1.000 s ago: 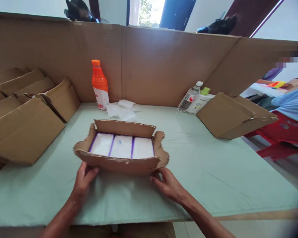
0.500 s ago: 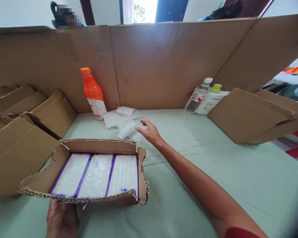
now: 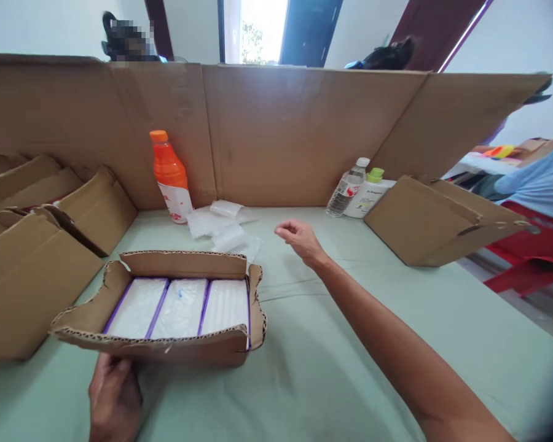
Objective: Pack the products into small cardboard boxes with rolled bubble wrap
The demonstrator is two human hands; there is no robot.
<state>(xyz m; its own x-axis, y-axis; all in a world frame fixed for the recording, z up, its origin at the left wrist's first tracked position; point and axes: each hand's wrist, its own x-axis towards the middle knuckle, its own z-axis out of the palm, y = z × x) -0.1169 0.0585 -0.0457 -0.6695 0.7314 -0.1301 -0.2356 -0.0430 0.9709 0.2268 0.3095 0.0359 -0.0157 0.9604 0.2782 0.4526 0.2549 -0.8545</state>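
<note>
An open cardboard box (image 3: 184,351) with ragged torn edges is in front of me, left of centre. Inside lie three white, plastic-wrapped packs (image 3: 179,310) with purple edges, side by side. My left hand (image 3: 115,390) grips the box at its near left side; its fingertips are partly hidden under the cardboard. Above the table, right of the box, my right hand (image 3: 301,240) is closed, thumb and fingers drawn together, with nothing visible in them. Pieces of clear bubble wrap (image 3: 228,227) lie just to its left, apart from it.
An orange bottle (image 3: 170,175) leans against the cardboard wall (image 3: 295,135). A water bottle (image 3: 348,187) and a white bottle with green cap (image 3: 371,195) lean beside a cardboard box (image 3: 424,221). More boxes (image 3: 37,276) stand left. People's heads show beyond the wall.
My right hand has moved right, away from the bubble wrap, and its fingers have closed. The box's near side has tipped, showing more of its front wall. The view has shifted.
</note>
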